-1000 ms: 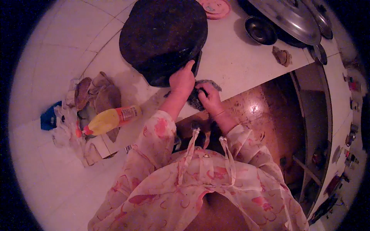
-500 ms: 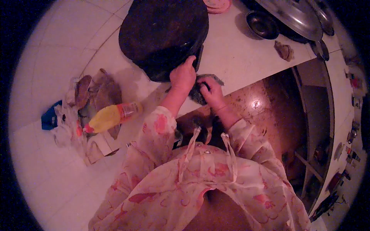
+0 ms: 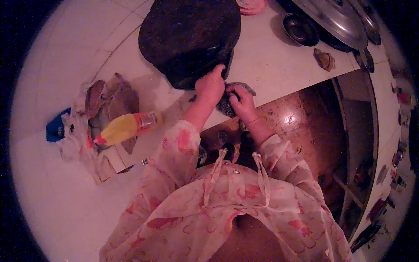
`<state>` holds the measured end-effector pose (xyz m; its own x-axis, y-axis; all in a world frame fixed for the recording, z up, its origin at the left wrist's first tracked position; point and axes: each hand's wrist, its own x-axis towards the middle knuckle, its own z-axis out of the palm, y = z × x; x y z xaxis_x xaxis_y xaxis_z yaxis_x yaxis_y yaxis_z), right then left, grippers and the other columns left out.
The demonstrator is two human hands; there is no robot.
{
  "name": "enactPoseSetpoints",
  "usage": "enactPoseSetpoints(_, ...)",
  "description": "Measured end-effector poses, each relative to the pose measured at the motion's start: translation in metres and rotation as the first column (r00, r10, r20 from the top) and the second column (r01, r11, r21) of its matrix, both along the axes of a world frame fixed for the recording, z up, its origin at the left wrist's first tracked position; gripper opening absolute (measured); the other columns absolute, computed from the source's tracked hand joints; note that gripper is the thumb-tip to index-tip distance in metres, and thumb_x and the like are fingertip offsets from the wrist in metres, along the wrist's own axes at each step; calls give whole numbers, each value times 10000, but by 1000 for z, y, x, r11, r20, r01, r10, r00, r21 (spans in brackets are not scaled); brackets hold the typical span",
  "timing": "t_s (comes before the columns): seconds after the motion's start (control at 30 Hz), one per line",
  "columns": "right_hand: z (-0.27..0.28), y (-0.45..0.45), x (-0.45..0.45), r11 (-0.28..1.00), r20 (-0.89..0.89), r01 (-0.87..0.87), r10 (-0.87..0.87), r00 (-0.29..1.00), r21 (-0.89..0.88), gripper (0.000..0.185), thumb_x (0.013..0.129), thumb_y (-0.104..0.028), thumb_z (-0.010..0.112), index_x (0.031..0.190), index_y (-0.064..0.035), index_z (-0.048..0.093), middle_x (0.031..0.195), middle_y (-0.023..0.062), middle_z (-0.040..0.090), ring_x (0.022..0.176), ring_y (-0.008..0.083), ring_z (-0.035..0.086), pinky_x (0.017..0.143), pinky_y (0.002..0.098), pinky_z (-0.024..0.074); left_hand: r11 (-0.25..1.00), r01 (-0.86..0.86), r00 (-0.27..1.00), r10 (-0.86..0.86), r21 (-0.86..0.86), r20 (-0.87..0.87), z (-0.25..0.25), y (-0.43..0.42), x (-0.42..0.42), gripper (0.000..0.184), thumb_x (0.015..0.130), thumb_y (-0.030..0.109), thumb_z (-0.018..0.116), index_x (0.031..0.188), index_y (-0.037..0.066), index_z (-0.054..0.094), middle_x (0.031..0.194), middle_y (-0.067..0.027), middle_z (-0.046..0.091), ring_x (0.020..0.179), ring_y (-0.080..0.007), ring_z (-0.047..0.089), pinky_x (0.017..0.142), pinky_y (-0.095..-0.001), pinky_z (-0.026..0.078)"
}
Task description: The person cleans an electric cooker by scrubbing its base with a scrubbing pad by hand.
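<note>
While the dark vessel (image 3: 187, 39) fills the upper centre, the nearer left hand (image 3: 210, 87) grips its lower-right edge, and the right hand (image 3: 242, 102), just right, clutches dark crumpled material (image 3: 225, 107).

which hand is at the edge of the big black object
The left hand: its extended finger lies at the edge of the big black object. The right hand instead holds the crumpled dark sheet.

The vessel (image 3: 187, 39) and the pink plate (image 3: 253, 6) are cut off by the top edge. The right hand (image 3: 242, 103) partly covers the dark wad (image 3: 224, 108), whose material is indeterminable. Print on the bottle (image 3: 120, 130) is too small to read; objects (image 3: 398, 156) at far right are blurred.
</note>
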<state>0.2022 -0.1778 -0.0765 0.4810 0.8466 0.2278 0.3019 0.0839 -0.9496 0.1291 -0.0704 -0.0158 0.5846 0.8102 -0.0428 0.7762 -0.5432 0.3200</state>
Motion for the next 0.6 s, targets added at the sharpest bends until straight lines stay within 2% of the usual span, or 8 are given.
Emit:
enactPoseSetpoints(0.07, -4, -1, 0, 999, -10, 32, -32, 999, 1, 195, 748, -66, 508, 921, -3, 573, 891, 145, 586, 859, 251, 567, 794, 312, 438, 1000, -2, 999, 0, 27, 46, -13, -3, -11, 277, 790, 110, 473, 1043, 148, 580, 839, -133, 629, 758, -324, 609, 687, -447, 472)
enactPoseSetpoints(0.13, -1, -2, 1, 999, -31, 22, -23, 999, -27, 196, 749, -66, 508, 922, -4, 574, 899, 145, 589, 866, 251, 568, 801, 312, 437, 997, 77, 962, -81, 24, 262, -12, -3, -26, 209, 762, 66, 502, 948, 91, 593, 908, -153, 613, 855, -333, 576, 751, -434, 452)
enactPoseSetpoints(0.2, -1, -1, 2, 999, -53, 9, -12, 998, -53, 197, 750, -67, 508, 924, -5, 576, 906, 144, 591, 873, 252, 568, 808, 312, 436, 994, 29, 961, -56, 101, 271, -3, -8, -40, 197, 744, 40, 512, 923, 66, 592, 965, -156, 593, 912, -336, 543, 794, -421, 434)
enactPoseSetpoints(0.23, -1, -1, 3, 999, -68, 3, -6, 998, -44, 201, 755, -91, 513, 929, -13, 575, 930, 158, 589, 904, 282, 563, 830, 339, 430, 985, -16, 957, -35, 173, 287, 1, -9, -44, 186, 727, 15, 523, 898, 41, 590, 1021, -159, 572, 968, -340, 510, 837, -408, 416)
enactPoseSetpoints(0.27, -2, -2, 2, 999, -83, -2, -1, 997, -39, 206, 759, -115, 519, 935, -22, 573, 954, 173, 586, 935, 313, 559, 851, 367, 425, 985, -16, 959, -33, 170, 282, -1, -9, -46, 186, 727, 15, 523, 898, 41, 590, 1021, -159, 572, 968, -340, 510, 837, -408, 416)
enactPoseSetpoints(0.33, 2, -2, 3, 999, -74, -16, 14, 997, -31, 205, 760, -113, 518, 934, -21, 572, 951, 173, 586, 926, 315, 560, 845, 366, 428, 969, 123, 918, -193, 213, 347, -5, -8, -47, 189, 702, -11, 528, 882, 22, 576, 1108, -136, 528, 1032, -341, 462, 878, -407, 388)
enactPoseSetpoints(0.43, 4, -2, 5, 1000, -47, -18, 17, 999, -18, 201, 759, -106, 517, 930, -17, 572, 940, 172, 586, 909, 316, 564, 832, 366, 433, 942, 198, 915, -277, 270, 294, -9, -12, -44, 191, 684, -13, 532, 867, 27, 573, 1113, -115, 529, 1030, -330, 467, 885, -424, 380)
enactPoseSetpoints(0.6, -1, -2, 6, 1000, -65, -20, 18, 998, -23, 198, 755, -99, 516, 924, -13, 572, 924, 170, 584, 895, 318, 564, 824, 364, 436, 919, 239, 922, -316, 314, 224, -12, -5, -43, 179, 697, 8, 548, 873, 37, 566, 1082, -123, 533, 1022, -344, 476, 878, -426, 403)
